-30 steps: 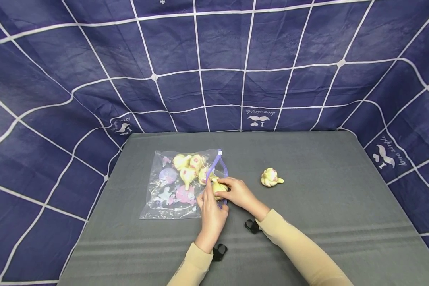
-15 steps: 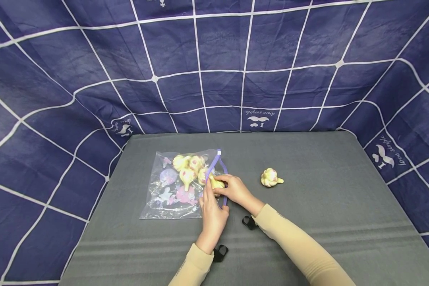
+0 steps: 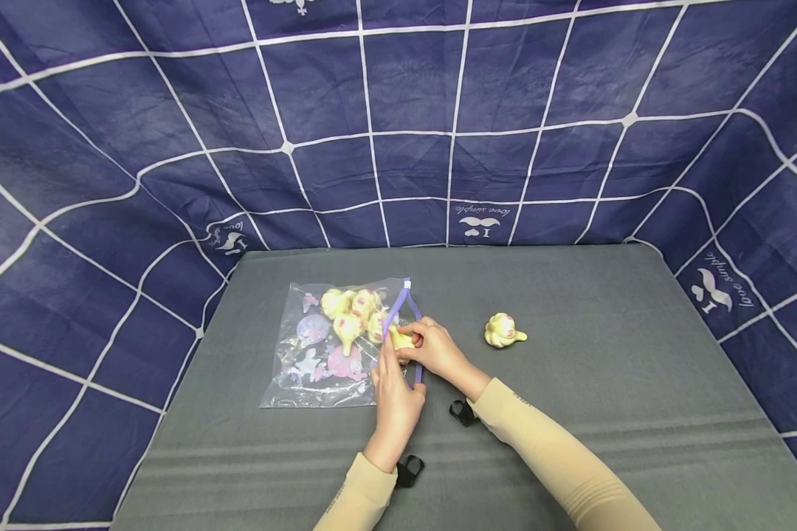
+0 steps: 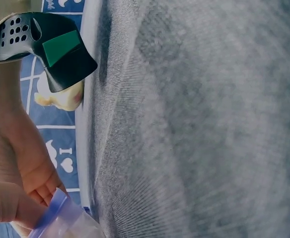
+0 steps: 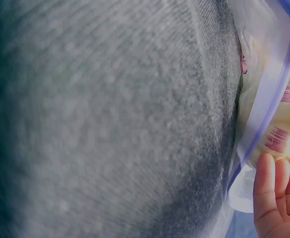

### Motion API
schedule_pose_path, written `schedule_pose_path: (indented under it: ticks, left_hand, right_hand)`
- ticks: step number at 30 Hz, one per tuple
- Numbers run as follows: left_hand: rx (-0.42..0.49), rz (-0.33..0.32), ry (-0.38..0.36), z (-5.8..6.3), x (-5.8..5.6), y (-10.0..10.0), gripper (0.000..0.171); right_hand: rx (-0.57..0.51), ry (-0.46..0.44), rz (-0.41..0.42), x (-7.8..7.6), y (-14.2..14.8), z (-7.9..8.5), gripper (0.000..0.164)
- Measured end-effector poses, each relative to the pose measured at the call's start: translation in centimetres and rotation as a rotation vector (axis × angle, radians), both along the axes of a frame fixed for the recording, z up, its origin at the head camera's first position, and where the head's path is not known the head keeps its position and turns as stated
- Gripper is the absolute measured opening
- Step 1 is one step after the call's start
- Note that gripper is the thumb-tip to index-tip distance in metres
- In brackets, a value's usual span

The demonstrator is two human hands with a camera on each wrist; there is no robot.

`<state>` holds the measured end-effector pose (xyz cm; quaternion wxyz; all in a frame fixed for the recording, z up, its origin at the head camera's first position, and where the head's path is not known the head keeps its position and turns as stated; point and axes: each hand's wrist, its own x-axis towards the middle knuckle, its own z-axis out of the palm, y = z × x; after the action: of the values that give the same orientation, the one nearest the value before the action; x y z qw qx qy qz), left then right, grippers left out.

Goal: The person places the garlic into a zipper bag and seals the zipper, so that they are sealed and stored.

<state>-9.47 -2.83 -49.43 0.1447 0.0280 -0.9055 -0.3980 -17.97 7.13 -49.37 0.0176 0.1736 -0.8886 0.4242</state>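
Note:
A clear zip bag [image 3: 285, 376] with a purple zip edge and printed pictures lies flat on the grey table, several garlic bulbs [image 3: 348, 328] inside. My left hand [image 3: 396, 402] grips the bag's edge at its mouth; in the left wrist view the thumb [image 4: 11, 203] presses against the purple strip [image 4: 50, 210]. My right hand [image 3: 441, 352] pinches another garlic bulb [image 3: 404, 340] in the bag's opening, partly hidden by the fingers. The right wrist view shows curled fingers [image 5: 266, 191] against the bulb [image 5: 276, 136], beside the purple edge.
One loose garlic bulb [image 3: 502, 330] lies on the table [image 3: 571, 383] to the right of the hands. Blue cloth [image 3: 412, 166] with white lines surrounds the table at the back and sides. Black wrist mounts [image 3: 463, 412] sit under both sleeves.
My right hand has moved slightly left and away from me, carrying the pinched garlic bulb further into the bag's mouth. The left hand stays nearly still at the bag's edge.

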Motion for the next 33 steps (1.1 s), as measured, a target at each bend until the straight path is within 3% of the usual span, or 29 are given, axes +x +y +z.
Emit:
schedule_pose_path:
  ticks: [5, 13, 22, 33]
  left_hand:
    - [-0.038, 0.038, -0.018, 0.1, 0.2, 0.2, 0.106]
    - [-0.021, 0.036, -0.147, 0.4, 0.3, -0.1, 0.102]
    - [-0.028, 0.016, -0.135, 0.3, 0.2, -0.2, 0.102]
    - [-0.015, 0.010, -0.142, 0.3, 0.2, -0.2, 0.104]
  right_hand:
    - [0.014, 0.010, -0.005, 0.1, 0.0, 0.0, 0.041]
    - [0.027, 0.025, 0.033, 0.7, 0.4, 0.2, 0.048]
    - [0.075, -0.018, 0.039, 0.9, 0.4, 0.3, 0.056]
    - [0.139, -0.024, 0.049, -0.7, -0.9, 0.8, 0.052]
